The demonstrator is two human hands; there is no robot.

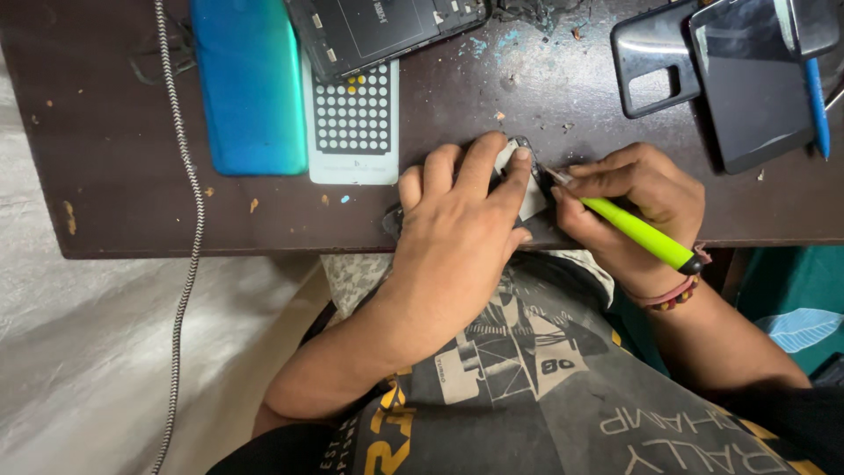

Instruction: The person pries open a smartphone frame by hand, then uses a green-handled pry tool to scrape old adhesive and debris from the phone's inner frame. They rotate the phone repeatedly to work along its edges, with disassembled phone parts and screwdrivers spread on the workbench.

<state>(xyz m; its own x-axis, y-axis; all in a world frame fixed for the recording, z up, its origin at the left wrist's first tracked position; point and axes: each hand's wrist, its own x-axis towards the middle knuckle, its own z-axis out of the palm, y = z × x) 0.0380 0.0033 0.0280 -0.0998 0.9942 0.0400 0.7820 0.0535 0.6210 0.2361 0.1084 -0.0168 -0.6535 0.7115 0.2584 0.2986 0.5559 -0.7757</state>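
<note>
My left hand (462, 207) presses flat on a small whitish phone part (530, 198) with a dark frame, pinning it to the dark wooden table (114, 158) near its front edge. Most of the part is hidden under my fingers. My right hand (637, 198) grips a lime-green handled tool (637, 230) like a pen. The tool's thin metal tip touches the part's edge just beside my left index finger. A beaded band sits on my right wrist.
A blue-green phone back cover (251, 84) and a white perforated card (353, 119) lie at the back left, an opened phone (387, 31) behind them. Dark phone cases (655, 57), a black screen (756, 88) and a blue pen (816, 105) sit back right. A braided cable (195, 220) hangs off the left.
</note>
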